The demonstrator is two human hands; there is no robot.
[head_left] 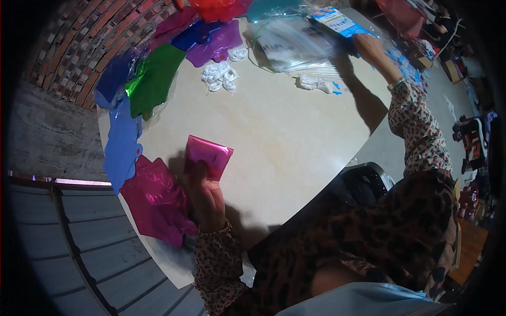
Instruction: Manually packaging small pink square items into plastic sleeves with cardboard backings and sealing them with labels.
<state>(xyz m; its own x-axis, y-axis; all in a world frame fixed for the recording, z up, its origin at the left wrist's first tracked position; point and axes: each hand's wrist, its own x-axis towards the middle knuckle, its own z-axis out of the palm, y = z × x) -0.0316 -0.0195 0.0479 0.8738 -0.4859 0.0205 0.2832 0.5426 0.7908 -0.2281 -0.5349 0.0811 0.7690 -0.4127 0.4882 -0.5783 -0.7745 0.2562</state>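
My left hand point(203, 197) grips a folded, shiny pink foil balloon point(211, 152), a flat square packet, above the near left part of the table. Beside that hand lies a stack of unfolded pink foil balloons point(155, 203). At the far right my right hand point(370, 50) reaches to a stack of printed cards point(340, 22) in blue, white and yellow. Its fingers are bent at the cards' near edge, and what they pinch is hidden. Clear plastic bags point(295, 47) lie spread just left of it.
Along the table's point(263, 142) left and far edges lie blue point(121, 139), green point(155, 79) and purple point(216, 45) foil balloons. White string bundles point(219, 75) sit near the far side. Another white bundle point(314, 83) lies by small blue pieces point(336, 88). A brick wall point(100, 42) stands behind.
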